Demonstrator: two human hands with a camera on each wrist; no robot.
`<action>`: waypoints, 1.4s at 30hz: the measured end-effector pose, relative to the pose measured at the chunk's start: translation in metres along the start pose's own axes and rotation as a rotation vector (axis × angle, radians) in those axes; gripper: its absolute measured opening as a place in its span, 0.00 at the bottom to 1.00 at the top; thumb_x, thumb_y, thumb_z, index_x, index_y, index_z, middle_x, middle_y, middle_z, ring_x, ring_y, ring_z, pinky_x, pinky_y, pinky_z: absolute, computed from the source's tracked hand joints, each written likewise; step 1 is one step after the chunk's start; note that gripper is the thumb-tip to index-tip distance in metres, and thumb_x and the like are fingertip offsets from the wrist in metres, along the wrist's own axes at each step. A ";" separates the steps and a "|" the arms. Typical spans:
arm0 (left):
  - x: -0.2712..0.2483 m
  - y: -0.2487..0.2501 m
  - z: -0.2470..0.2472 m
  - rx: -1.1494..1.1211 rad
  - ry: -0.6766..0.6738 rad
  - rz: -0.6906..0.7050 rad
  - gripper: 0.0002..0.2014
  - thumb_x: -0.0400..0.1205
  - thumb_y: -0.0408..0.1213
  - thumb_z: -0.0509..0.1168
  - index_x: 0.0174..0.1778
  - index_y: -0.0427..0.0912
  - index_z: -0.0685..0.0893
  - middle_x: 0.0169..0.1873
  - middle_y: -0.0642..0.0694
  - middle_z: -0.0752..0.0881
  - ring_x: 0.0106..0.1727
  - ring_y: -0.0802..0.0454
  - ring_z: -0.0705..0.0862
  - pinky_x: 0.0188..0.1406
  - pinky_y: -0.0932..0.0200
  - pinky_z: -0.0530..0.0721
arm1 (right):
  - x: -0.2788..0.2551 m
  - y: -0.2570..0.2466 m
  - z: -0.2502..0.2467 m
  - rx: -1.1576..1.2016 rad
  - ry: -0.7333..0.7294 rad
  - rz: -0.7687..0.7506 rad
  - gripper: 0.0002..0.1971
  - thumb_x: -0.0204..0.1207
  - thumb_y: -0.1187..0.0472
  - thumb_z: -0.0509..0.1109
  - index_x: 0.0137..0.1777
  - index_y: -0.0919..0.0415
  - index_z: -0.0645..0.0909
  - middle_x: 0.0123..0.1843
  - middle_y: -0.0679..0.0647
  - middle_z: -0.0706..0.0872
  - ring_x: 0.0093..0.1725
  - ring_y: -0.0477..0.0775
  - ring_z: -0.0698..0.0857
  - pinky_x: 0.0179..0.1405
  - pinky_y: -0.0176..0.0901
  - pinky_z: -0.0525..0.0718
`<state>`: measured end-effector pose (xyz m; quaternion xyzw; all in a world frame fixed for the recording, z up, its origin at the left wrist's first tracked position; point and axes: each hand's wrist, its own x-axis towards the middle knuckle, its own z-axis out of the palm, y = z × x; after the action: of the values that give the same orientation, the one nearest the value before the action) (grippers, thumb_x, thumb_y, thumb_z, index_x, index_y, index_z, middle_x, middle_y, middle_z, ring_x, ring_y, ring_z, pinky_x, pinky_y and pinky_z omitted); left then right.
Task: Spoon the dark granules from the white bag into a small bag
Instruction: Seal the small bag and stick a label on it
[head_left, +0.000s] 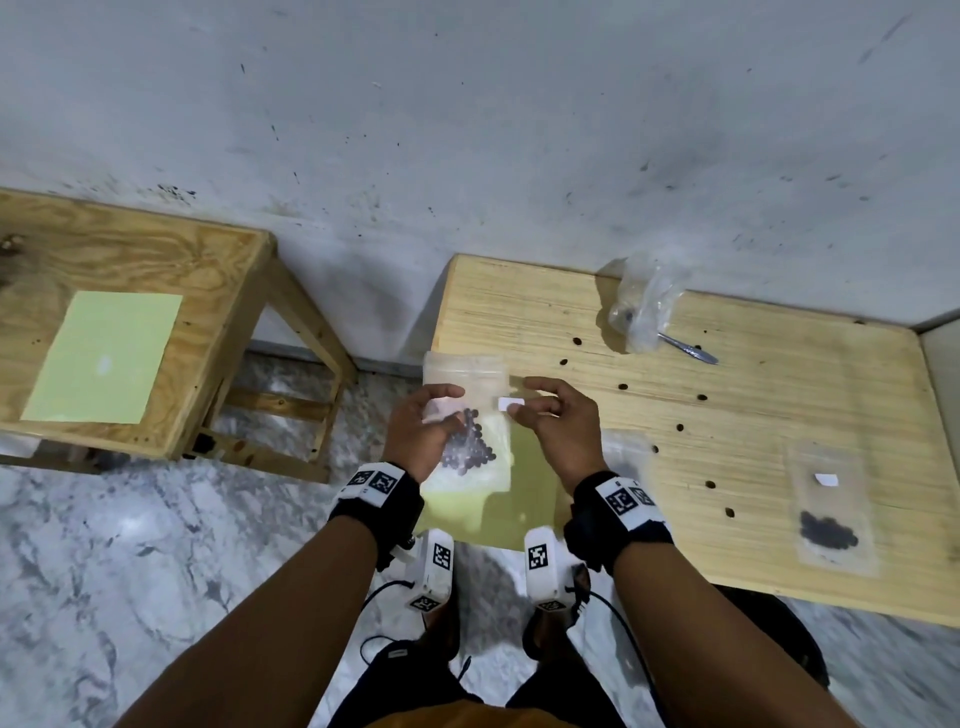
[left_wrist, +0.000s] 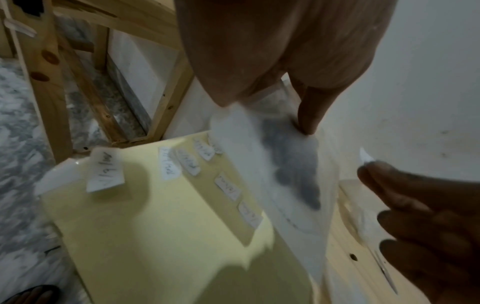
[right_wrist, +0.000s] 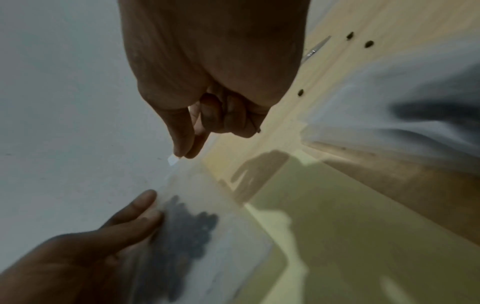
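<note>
The left hand (head_left: 423, 434) is gripping a small bag (head_left: 470, 415) holding dark granules (head_left: 470, 449) above the yellow sheet (head_left: 524, 499), while the right hand (head_left: 558, 426) is pinching a white label (head_left: 506, 404). At two o'clock the spoon (head_left: 685, 349) is lying in the white bag (head_left: 644, 306). Tilting the bag could be spilling granules

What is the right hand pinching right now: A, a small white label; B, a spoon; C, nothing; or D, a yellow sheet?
A: the right hand pinches a small white label between thumb and finger, beside the small bag of granules held by the left hand; the spoon lies far off on the table.
</note>
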<state>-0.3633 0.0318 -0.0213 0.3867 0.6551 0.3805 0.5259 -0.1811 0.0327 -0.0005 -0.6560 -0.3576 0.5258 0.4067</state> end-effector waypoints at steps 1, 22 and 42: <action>-0.003 0.003 0.004 0.005 -0.013 0.008 0.18 0.72 0.19 0.72 0.49 0.48 0.88 0.46 0.51 0.87 0.42 0.58 0.85 0.36 0.66 0.83 | -0.001 -0.004 0.001 -0.006 -0.015 -0.008 0.13 0.69 0.71 0.82 0.48 0.55 0.89 0.33 0.51 0.86 0.35 0.43 0.86 0.38 0.24 0.80; -0.020 0.016 0.054 -0.077 -0.022 0.042 0.06 0.81 0.31 0.68 0.48 0.46 0.87 0.44 0.49 0.89 0.40 0.58 0.84 0.42 0.68 0.79 | -0.007 -0.007 -0.012 -0.314 0.240 -0.087 0.22 0.59 0.51 0.87 0.46 0.51 0.77 0.47 0.45 0.82 0.47 0.44 0.81 0.44 0.38 0.76; -0.021 0.025 0.073 -0.079 -0.039 0.025 0.09 0.79 0.30 0.70 0.50 0.46 0.91 0.29 0.48 0.80 0.28 0.56 0.73 0.34 0.63 0.74 | -0.012 0.009 -0.043 -0.110 0.127 -0.153 0.15 0.66 0.61 0.84 0.42 0.57 0.78 0.41 0.44 0.82 0.42 0.43 0.80 0.44 0.42 0.78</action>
<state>-0.2857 0.0295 -0.0019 0.3811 0.6241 0.4051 0.5488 -0.1408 0.0118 0.0010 -0.6801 -0.4084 0.4303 0.4308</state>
